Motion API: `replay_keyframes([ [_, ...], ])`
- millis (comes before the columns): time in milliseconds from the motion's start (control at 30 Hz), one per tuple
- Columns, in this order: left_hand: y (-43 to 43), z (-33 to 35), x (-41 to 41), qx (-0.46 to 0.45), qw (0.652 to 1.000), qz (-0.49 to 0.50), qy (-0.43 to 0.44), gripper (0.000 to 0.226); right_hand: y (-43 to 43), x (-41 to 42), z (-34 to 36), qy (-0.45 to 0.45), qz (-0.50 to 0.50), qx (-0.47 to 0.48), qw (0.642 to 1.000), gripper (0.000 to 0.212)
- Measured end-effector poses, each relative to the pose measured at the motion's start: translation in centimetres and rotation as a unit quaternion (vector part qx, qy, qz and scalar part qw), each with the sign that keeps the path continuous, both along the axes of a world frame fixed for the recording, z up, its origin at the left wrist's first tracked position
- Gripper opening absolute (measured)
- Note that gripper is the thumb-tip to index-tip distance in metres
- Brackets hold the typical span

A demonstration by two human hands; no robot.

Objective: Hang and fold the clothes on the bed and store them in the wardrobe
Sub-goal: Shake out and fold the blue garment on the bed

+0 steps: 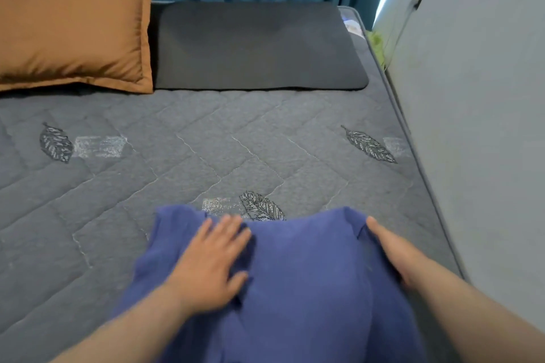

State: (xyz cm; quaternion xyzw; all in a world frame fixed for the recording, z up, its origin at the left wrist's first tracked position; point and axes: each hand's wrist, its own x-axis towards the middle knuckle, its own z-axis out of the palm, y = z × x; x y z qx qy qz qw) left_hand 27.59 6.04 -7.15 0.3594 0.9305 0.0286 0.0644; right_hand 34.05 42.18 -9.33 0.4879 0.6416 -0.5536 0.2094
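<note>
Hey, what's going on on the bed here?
A person is working on a blue garment spread on the grey quilted mattress. The left hand lies flat on its left part with fingers spread, and the right hand rests with straight fingers along its right edge. It looks like smoothing or folding. An orange pillow and a dark pillow lie at the head of the bed.

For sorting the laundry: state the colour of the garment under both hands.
Blue-purple cloth garment, plain, seen in the head view.

no readable text, labels or numbers anywhere
</note>
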Motion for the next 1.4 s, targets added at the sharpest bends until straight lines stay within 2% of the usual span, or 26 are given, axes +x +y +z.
replay_keyframes([
  [67,2.0,-1.6,4.2,-0.033,0.997,-0.041,-0.057,0.084,-0.4,2.3,0.2,-0.014,0.019,-0.020,1.000,0.058],
  [167,5.2,-2.7,7.6,-0.110,0.986,-0.001,-0.126,0.089,-1.4,6.0,0.0,-0.017,0.022,-0.047,0.998,0.051],
  [267,9.2,-2.9,7.6,-0.037,0.995,0.025,-0.090,0.085,-2.4,9.7,-0.3,0.002,0.048,-0.044,0.998,0.023],
  [333,12.4,-2.8,6.4,0.009,0.996,-0.065,-0.054,0.075,-3.0,11.0,-0.5,0.032,0.063,-0.049,0.996,0.019],
  [400,16.5,-2.4,4.6,0.018,0.987,-0.112,-0.109,0.066,-3.6,11.8,-0.6,0.053,0.075,-0.055,0.994,0.018],
  [467,20.6,-2.1,2.9,-0.014,0.981,-0.043,-0.189,0.065,-3.9,12.3,-0.4,0.066,0.083,-0.052,0.993,0.011],
  [500,22.6,-2.2,2.4,-0.041,0.975,-0.013,-0.217,0.068,-4.1,12.5,-0.6,0.067,0.084,-0.045,0.993,0.017],
  [567,25.8,-2.4,1.9,-0.122,0.965,-0.013,-0.232,0.071,-4.6,12.8,-1.0,0.051,0.083,-0.011,0.995,0.031],
  [633,27.6,-2.3,1.4,-0.147,0.962,-0.029,-0.227,0.067,-4.8,13.1,-1.5,0.025,0.086,0.024,0.996,0.042],
  [733,27.7,-2.1,0.6,-0.108,0.959,0.003,-0.262,0.050,-5.5,13.7,-1.6,0.029,0.044,0.020,0.998,0.027],
  [800,26.3,-1.7,-0.1,-0.033,0.951,0.047,-0.305,0.031,-6.2,13.9,-1.4,0.057,-0.013,-0.023,0.998,0.013],
  [867,24.6,-1.2,-0.9,0.106,0.920,0.138,-0.350,0.009,-7.0,14.0,-1.2,0.084,-0.037,-0.041,0.995,0.013],
  [967,21.5,-0.3,-2.0,0.283,0.816,0.285,-0.416,0.026,-9.3,13.6,0.0,0.131,-0.021,-0.046,0.990,0.017],
  [1033,19.2,0.0,-2.5,0.328,0.757,0.334,-0.456,0.035,-11.5,12.7,1.3,0.160,0.016,-0.044,0.986,0.019],
  [1067,17.8,0.2,-2.9,0.345,0.740,0.346,-0.463,0.039,-12.9,12.1,1.9,0.174,0.043,-0.039,0.983,0.022],
  [1200,10.6,0.3,-5.1,0.394,0.691,0.402,-0.454,0.044,-19.6,9.2,3.3,0.205,0.126,-0.035,0.970,0.029],
  [1333,2.1,-0.1,-6.5,0.413,0.670,0.438,-0.433,0.049,-26.9,6.9,3.1,0.204,0.177,-0.057,0.961,0.030],
  [1400,-1.8,-0.4,-6.9,0.428,0.674,0.440,-0.411,0.052,-30.4,6.1,2.6,0.193,0.196,-0.054,0.960,0.027],
])
